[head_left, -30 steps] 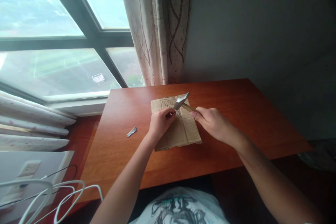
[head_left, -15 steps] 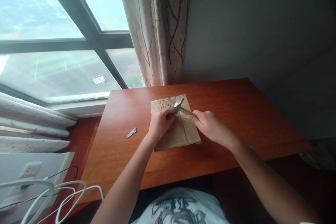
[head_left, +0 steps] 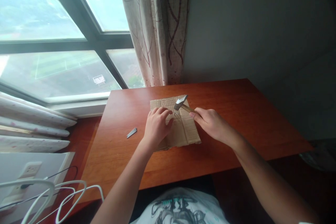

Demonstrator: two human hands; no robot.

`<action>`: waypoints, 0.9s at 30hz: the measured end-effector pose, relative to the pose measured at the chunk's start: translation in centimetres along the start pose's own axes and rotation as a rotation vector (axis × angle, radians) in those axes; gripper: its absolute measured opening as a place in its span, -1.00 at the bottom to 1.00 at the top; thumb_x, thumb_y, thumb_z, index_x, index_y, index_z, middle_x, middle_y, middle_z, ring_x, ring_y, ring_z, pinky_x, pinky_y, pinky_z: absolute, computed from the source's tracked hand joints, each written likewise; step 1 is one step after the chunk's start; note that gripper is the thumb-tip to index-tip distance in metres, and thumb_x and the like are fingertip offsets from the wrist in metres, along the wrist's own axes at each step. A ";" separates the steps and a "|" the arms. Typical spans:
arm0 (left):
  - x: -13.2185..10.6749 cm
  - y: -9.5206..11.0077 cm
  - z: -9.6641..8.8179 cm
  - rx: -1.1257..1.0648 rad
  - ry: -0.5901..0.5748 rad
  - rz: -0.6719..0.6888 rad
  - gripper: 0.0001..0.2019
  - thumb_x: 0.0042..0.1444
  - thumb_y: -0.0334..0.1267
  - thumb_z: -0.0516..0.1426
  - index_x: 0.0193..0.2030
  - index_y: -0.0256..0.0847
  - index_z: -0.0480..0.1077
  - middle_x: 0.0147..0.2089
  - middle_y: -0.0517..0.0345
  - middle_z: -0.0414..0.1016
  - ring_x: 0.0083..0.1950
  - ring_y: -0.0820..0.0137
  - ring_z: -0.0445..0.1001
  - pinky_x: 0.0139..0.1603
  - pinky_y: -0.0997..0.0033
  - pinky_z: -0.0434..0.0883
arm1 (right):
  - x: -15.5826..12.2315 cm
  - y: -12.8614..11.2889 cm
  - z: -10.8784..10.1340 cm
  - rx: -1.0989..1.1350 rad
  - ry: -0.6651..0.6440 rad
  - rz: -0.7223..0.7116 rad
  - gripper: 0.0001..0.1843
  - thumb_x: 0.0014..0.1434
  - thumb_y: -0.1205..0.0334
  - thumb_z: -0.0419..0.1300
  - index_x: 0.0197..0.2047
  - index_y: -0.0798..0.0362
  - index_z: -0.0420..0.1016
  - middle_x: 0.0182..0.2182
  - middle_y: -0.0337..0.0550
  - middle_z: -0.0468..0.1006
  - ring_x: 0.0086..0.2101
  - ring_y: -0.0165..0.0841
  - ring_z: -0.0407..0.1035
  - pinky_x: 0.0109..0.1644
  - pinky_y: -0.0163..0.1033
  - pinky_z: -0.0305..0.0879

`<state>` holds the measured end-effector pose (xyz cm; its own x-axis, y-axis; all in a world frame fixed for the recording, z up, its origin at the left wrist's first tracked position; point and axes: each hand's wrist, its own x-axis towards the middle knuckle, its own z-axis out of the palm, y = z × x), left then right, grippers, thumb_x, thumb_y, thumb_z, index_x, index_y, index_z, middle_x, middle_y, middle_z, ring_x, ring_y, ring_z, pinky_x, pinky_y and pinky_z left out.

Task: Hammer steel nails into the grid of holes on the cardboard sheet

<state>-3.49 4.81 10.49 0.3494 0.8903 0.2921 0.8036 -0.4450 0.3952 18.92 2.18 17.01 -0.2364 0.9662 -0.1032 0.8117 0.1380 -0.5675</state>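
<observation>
Over the cardboard (head_left: 183,131) hangs the metal head of my hammer (head_left: 181,102), near little dark dots in rows. My right fingers (head_left: 197,116), just past the cardboard's right edge, are wrapped tight around its wooden handle. My left fingers (head_left: 165,112) are bent and partly open above the cardboard's left side, the thumb apart; I see nothing in them. Left of the cardboard, thin metal sticks (head_left: 132,132) lie close together on the tabletop (head_left: 223,105). Nearer me than the cardboard, my shirt (head_left: 178,210) has green marks too blurry to read.
</observation>
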 end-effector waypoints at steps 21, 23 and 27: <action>-1.1 -0.5 0.9 -0.017 -0.028 -0.045 -0.87 0.21 -0.21 0.21 -0.11 -0.06 0.52 0.02 0.10 0.53 0.07 0.20 0.44 0.01 0.16 0.30 | 0.6 0.6 2.1 -0.019 -0.041 0.009 -0.54 0.40 -0.11 -0.07 -0.42 0.01 0.27 -0.52 -0.18 0.50 -0.49 -0.35 0.38 -0.40 -0.29 0.02; -1.2 -0.6 1.0 -0.017 -0.026 -0.043 -0.87 0.21 -0.20 0.21 -0.10 -0.05 0.51 0.02 0.10 0.53 0.07 0.20 0.44 0.02 0.16 0.30 | 0.7 0.7 2.1 -0.018 -0.043 0.014 -0.54 0.40 -0.10 -0.07 -0.42 0.00 0.24 -0.52 -0.19 0.49 -0.49 -0.35 0.38 -0.40 -0.29 0.02; -1.2 -0.7 1.1 -0.018 -0.026 -0.039 -0.87 0.22 -0.20 0.20 -0.09 -0.05 0.51 0.03 0.11 0.53 0.08 0.20 0.43 0.03 0.16 0.29 | 0.7 1.0 2.2 -0.007 -0.048 0.018 -0.56 0.40 -0.09 -0.07 -0.43 0.00 0.20 -0.54 -0.22 0.44 -0.50 -0.36 0.34 -0.40 -0.28 -0.01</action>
<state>-3.90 4.14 8.90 0.3303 0.9092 0.2534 0.8080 -0.4112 0.4220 18.36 2.56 14.60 -0.2469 0.9569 -0.1529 0.8200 0.1222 -0.5591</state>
